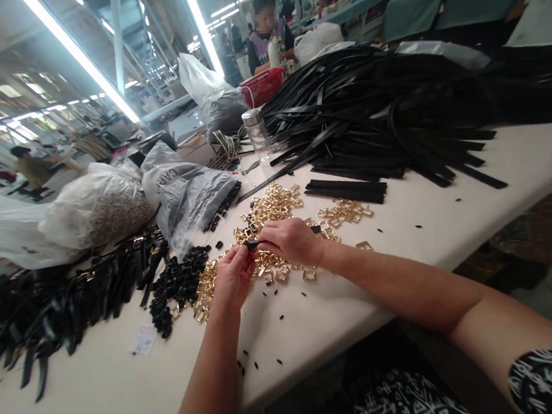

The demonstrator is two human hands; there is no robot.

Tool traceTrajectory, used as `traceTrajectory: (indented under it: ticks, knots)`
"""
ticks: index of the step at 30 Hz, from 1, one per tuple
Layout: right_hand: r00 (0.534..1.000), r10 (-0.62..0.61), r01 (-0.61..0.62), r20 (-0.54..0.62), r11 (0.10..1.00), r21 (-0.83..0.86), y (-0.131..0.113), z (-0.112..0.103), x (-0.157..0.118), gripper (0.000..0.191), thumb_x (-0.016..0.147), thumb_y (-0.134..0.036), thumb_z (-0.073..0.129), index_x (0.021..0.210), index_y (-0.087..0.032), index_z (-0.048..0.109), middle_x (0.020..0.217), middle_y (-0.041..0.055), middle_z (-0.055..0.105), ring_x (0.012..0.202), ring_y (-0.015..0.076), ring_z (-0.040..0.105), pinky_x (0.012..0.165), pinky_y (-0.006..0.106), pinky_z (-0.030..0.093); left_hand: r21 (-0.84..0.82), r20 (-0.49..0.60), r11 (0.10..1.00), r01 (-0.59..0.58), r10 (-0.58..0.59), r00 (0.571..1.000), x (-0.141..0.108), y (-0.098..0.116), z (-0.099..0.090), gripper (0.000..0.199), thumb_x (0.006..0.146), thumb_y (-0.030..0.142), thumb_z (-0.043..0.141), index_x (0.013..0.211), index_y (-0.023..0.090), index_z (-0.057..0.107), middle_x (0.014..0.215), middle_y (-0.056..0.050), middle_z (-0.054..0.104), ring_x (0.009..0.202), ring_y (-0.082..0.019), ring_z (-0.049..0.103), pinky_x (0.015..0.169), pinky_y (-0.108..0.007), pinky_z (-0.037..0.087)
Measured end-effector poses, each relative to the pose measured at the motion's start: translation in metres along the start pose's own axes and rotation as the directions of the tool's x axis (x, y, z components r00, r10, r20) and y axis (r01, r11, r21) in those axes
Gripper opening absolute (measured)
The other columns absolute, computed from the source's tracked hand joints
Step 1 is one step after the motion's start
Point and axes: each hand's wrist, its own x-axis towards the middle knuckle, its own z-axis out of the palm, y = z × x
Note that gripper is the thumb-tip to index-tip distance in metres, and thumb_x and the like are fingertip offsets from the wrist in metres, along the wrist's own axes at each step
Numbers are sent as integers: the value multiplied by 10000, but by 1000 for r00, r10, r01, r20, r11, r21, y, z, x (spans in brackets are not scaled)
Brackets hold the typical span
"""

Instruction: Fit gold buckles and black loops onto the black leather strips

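Above a heap of gold buckles [273, 202], my left hand [235, 274] pinches the end of a short black strap [252, 243]. My right hand [292, 239] closes on the same strap from the other side, its fingertips almost meeting the left ones. Whether a buckle sits on the strap between the fingers is hidden. Small black loops [181, 283] lie piled to the left of the buckles. A smaller group of gold buckles [344, 211] is spread beyond my right hand.
Long black straps [344, 104] cover the far right of the table [366, 354]. Cut strips [347, 190] lie before them. Buckled straps [85, 288] and filled plastic bags [106, 206] occupy the left. A glass bottle [257, 138] stands behind the buckles. A person [266, 40] sits opposite.
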Motion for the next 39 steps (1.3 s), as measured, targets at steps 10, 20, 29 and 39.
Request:
traceTrajectory:
  ticks: [10,20,29,39]
  knots:
    - [987,-158,157,29,987,28,1,-9,1,291,970,-330,458,800,-175,637,717,2,590,625,104,488,558,243,282,44,69,998,42,-45,997,-5,4,-5,346,568,269,867,829,149,675,732,-23,714,574,-87,664,535,-141,525]
    - [996,-84,83,33,996,32,0,-7,1,285,960,-326,470,797,-164,640,721,7,602,609,103,484,556,253,266,24,61,999,26,-27,998,-3,8,-7,304,602,228,841,857,149,694,687,-10,695,569,-78,651,527,-130,528]
    - [991,-134,132,12,987,89,-3,-5,0,323,972,-363,451,779,-169,621,714,7,592,625,106,488,572,245,288,25,54,998,65,-67,996,-9,7,2,253,575,169,816,770,168,656,608,28,652,464,-40,577,457,-104,478]
    - [996,-49,49,79,999,4,-2,-6,1,285,957,-323,475,794,-155,637,768,28,640,635,113,522,561,250,284,128,56,990,-61,54,997,-9,6,0,310,568,261,846,822,150,708,757,-33,721,614,-95,662,602,-178,532]
